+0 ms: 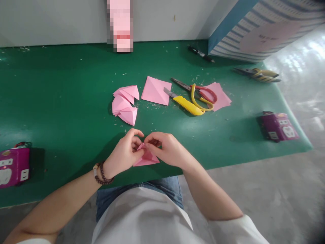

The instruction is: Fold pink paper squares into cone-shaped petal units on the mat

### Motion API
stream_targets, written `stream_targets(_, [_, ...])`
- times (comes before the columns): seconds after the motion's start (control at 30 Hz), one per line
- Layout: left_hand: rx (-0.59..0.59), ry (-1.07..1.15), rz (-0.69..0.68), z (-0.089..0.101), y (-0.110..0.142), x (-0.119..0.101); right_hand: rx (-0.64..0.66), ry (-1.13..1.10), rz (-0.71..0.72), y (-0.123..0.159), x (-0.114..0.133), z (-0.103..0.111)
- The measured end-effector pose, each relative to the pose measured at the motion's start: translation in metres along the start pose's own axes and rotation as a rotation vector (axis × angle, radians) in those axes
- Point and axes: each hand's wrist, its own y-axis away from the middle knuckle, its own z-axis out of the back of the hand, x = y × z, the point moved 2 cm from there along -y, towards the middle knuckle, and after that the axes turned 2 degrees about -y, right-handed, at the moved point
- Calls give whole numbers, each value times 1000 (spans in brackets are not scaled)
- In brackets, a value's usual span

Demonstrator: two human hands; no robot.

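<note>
pinching a partly folded pink paper [148, 158] near the front edge of the green desk [76, 74], with left hand [125, 150] and right hand [165, 149] close together, both clamped on it by thumb and fingers. wearing dark beaded bracelets [103, 174] on the left wrist. has just beyond a curved cluster of folded pink pieces [122, 103], with a creased pink square [154, 91] to its right. has a yellow-handled knife [186, 104] with its blade over that square's edge, then scissors [182, 83] overlapping some pink sheets [221, 95]. farther out, faces a black pen [199, 53], pliers [259, 74], a striped box [254, 40] and a pixelated pink object [123, 25]. has one purple device [21, 164] far left, another purple device [279, 126] far right.
</note>
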Motion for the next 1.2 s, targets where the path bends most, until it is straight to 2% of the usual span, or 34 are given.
stream_targets(0.2, [25, -32, -25, -1, 1, -2, 9, -22, 27, 0, -2, -2])
stream_targets(0.5, [58, -68, -45, -1, 4, -2, 88, -69, 36, -1, -3, 1])
stream_targets(0.7, [60, -48, -49, -1, 5, -1, -14, -6, 103, -2, -3, -6])
stream_targets(0.8, [47, 2, -24, 0, 3, 1, -43, -4, 71, -2, -4, -7])
stream_targets(0.93, [7, 74, 6, 1, 0, 4, 12, -65, 5, 2, -4, -3])
stream_targets(1.03, [-41, 58, -5, 1, -1, 3, -12, -44, -22, 6, -5, 0])
stream_targets(1.2, [-42, 40, -14, 2, -1, -3, -87, 100, 86, 10, -3, 3])
